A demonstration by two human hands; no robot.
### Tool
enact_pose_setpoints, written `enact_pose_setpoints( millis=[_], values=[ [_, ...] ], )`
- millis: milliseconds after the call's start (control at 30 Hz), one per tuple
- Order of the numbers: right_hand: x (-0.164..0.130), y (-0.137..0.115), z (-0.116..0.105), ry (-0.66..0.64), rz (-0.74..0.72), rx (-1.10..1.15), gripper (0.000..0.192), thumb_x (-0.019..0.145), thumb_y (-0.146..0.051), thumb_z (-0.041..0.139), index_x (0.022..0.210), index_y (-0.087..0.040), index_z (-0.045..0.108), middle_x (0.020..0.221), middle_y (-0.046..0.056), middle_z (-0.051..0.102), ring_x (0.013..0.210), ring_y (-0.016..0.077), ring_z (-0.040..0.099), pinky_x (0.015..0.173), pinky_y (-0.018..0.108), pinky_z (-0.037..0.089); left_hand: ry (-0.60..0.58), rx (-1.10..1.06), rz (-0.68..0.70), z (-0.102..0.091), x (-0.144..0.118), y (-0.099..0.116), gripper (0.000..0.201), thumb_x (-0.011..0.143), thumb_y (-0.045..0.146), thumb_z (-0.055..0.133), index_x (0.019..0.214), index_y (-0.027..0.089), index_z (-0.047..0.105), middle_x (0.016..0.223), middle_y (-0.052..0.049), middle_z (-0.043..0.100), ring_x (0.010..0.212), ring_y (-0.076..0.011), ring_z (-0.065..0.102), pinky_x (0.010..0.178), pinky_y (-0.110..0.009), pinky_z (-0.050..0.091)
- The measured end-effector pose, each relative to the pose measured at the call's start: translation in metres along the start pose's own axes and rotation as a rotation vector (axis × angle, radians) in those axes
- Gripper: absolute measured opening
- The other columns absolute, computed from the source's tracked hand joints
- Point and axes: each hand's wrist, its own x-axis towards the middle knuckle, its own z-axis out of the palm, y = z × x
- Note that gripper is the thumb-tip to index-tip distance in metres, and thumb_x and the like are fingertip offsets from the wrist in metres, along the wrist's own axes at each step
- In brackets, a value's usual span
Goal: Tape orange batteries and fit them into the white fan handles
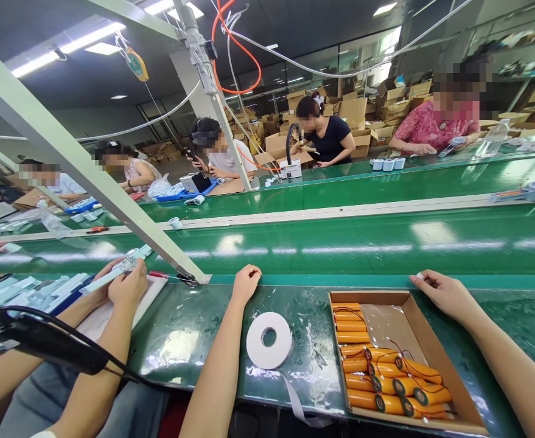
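My left hand (248, 283) rests at the near edge of the green conveyor belt (294, 252), its fingers curled closed with nothing showing in them. On the same edge, farther right, lies my right hand (441, 292), fingers bent, with a small white piece (419, 277) at the fingertips, too small to name. Between my forearms a roll of white tape (268, 340) lies flat, its loose end hanging over the table's front edge. Right of it an open cardboard box (425, 322) holds several orange wired battery cells (386, 368), grouped at its left and front.
At left, a co-worker's hands (128, 283) hold a pale blue part beside a pile of similar parts (25, 295). A slanted metal post (112, 176) meets the table left of my hand. A black cabled tool (52, 344) hangs at lower left. Other people sit across the belt.
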Motion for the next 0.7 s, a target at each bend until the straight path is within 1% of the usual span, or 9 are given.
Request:
enact_pose_setpoints(
  millis=[200,500,700],
  values=[
    [0.0004,0.0010,0.0005,0.012,-0.012,0.000,0.062,0.082,-0.082,0.050,0.085,-0.022,0.061,0.073,0.001,0.062,0.069,0.0190,0.054,0.068,0.028,0.039,0.011,-0.007,-0.016,0.0018,0.0014,-0.0031,0.020,0.077,0.024,0.051,0.080,0.023,0.070,0.089,-0.001,0.068,0.076,-0.0176,0.058,0.074,-0.031,0.044],
    [-0.0007,0.0001,-0.0005,0.008,-0.003,0.002,0.060,0.082,-0.082,0.050,0.084,-0.022,0.061,0.074,0.001,0.063,0.071,0.0206,0.055,0.069,0.029,0.040,0.012,-0.010,0.014,0.0007,0.0000,-0.0030,0.018,0.079,0.024,0.052,0.075,0.023,0.070,0.091,-0.002,0.068,0.077,-0.0177,0.058,0.075,-0.031,0.045],
    [-0.0010,-0.0013,-0.0010,-0.002,0.003,0.006,0.062,0.081,-0.083,0.050,0.085,-0.022,0.062,0.076,0.002,0.064,0.072,0.0212,0.056,0.070,0.030,0.039,0.021,-0.018,0.028,0.0022,0.0011,-0.0061,0.018,0.081,0.024,0.054,0.081,0.023,0.072,0.097,-0.002,0.070,0.080,-0.0175,0.060,0.077,-0.031,0.047]
  ],
)
